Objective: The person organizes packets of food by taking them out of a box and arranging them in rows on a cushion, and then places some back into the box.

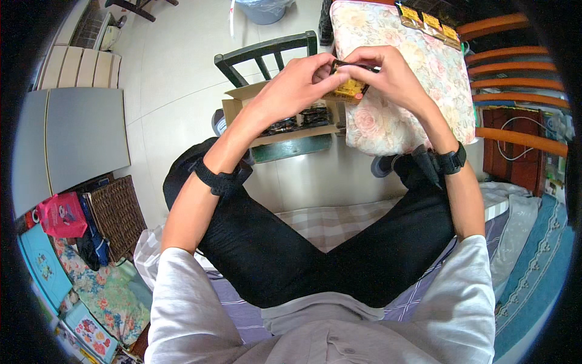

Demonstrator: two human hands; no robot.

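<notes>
Between both hands is a small black and yellow packet (350, 91), held over the gap between the floral-covered table (418, 100) and an open cardboard box (267, 138). My left hand (308, 76) pinches the packet's left upper edge with thumb and curled fingers. From the other side, my right hand (386, 71) grips its top, thumb against thumb. Part of the packet is hidden behind the fingers. Several dark packets (315, 115) lie inside the box, partly covered by my left forearm. A row of similar yellow and black packets (430, 24) rests at the table's far edge.
The box sits on a dark green chair (267, 51). Beyond it stands a bin (265, 12) with a plastic liner. An orange-brown slatted wooden chair (515, 73) is right of the table. Grey cabinets (85, 139) and a wicker basket (118, 215) line the left.
</notes>
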